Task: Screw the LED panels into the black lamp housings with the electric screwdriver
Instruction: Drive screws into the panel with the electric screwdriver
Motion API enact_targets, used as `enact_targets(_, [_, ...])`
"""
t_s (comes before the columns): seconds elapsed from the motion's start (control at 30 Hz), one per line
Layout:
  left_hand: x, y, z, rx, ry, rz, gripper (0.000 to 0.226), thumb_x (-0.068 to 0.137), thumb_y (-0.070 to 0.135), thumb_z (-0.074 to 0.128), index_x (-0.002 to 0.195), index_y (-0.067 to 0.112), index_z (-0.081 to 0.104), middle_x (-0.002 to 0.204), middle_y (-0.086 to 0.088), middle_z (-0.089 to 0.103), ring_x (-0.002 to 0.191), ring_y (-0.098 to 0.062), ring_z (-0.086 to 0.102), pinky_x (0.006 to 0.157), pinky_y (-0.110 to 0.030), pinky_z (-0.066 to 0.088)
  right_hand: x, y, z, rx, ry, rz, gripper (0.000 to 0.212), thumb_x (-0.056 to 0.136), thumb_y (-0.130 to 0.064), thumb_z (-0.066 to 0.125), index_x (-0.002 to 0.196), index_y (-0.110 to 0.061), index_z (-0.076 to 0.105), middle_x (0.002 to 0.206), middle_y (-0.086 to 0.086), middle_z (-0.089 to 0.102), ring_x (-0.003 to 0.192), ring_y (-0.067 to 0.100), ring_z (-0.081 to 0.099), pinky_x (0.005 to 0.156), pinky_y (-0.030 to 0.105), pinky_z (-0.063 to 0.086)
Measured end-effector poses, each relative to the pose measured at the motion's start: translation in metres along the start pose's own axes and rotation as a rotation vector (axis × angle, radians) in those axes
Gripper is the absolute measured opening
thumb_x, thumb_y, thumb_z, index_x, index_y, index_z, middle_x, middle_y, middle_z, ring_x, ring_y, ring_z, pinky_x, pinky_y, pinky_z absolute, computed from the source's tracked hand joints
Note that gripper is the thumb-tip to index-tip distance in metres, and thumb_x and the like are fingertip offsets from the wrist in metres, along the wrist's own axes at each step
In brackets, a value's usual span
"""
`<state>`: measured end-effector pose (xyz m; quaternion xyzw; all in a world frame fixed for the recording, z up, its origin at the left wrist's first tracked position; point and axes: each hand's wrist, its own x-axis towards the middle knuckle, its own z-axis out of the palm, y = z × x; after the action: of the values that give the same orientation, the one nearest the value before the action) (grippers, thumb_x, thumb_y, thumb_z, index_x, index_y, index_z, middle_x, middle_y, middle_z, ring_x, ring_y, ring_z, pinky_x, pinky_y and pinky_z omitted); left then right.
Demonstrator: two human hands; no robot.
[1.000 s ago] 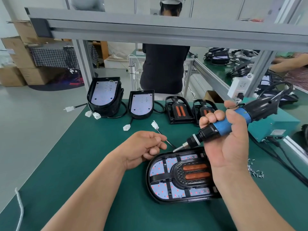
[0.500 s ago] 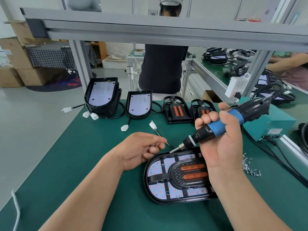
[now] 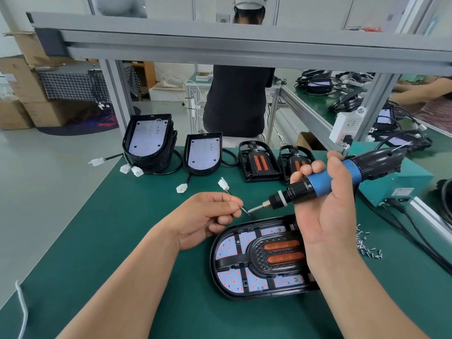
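Loading the driver: just behind the black oval lamp housing (image 3: 213,263) on the green desk (image 3: 110,241), our left hand (image 3: 208,216) pinches what looks like a small screw (image 3: 241,208) in a fingertip grip, near the bit of the blue-and-black electric screwdriver (image 3: 322,183). Our right hand (image 3: 325,221), above the housing's right end, has its grip wrapped round the tool. The white LED panel (image 3: 227,248) lies inside the housing. Next, we judge: seat screw on bit, drive it square.
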<state>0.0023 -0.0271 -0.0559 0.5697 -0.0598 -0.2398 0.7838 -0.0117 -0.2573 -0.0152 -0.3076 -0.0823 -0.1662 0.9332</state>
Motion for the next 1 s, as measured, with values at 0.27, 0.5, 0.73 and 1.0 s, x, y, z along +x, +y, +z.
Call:
enact_targets(0.27, [-0.0037, 0.0016, 0.0044, 0.085, -0.037, 0.035, 0.018, 0.086, 0.003, 0.074, 0.104, 0.005, 0.074, 0.094, -0.014, 0.074, 0.054, -0.005, 0.043, 0.042, -0.013, 0.030, -0.0027, -0.0015, 0.0020, -0.017, -0.007, -0.022, 0.017, 0.102, -0.019, 0.066, 0.117, -0.021, 0.057, 0.089, -0.003, 0.055, 0.084, 0.015, 0.056, 0.091, 0.033, 0.052])
enact_targets(0.5, [-0.0041, 0.0023, 0.0066, 0.106, -0.053, 0.039, 0.013, 0.093, -0.004, 0.067, 0.103, 0.003, 0.074, 0.092, -0.014, 0.074, 0.052, -0.005, 0.039, 0.042, -0.012, 0.028, -0.0038, 0.0015, 0.0024, -0.025, -0.005, -0.014, 0.026, 0.101, -0.020, 0.067, 0.123, -0.020, 0.054, 0.089, -0.003, 0.055, 0.084, 0.015, 0.056, 0.092, 0.034, 0.050])
enact_targets(0.73, [-0.0041, 0.0032, 0.0082, 0.118, -0.036, 0.029, 0.013, 0.093, -0.004, 0.069, 0.103, 0.002, 0.074, 0.091, -0.014, 0.075, 0.051, -0.004, 0.040, 0.041, -0.012, 0.028, -0.0042, 0.0018, 0.0008, -0.025, -0.002, -0.015, 0.027, 0.101, -0.021, 0.068, 0.125, -0.019, 0.053, 0.089, -0.003, 0.056, 0.084, 0.015, 0.057, 0.094, 0.034, 0.050])
enact_targets(1.0, [-0.0047, 0.0028, 0.0075, 0.150, -0.037, 0.030, 0.018, 0.085, 0.003, 0.075, 0.103, 0.003, 0.075, 0.093, -0.013, 0.076, 0.051, -0.004, 0.040, 0.041, -0.012, 0.028, -0.0055, 0.0022, 0.0030, -0.032, 0.005, -0.011, 0.026, 0.098, -0.022, 0.073, 0.118, -0.021, 0.058, 0.088, -0.003, 0.058, 0.083, 0.014, 0.058, 0.092, 0.033, 0.052])
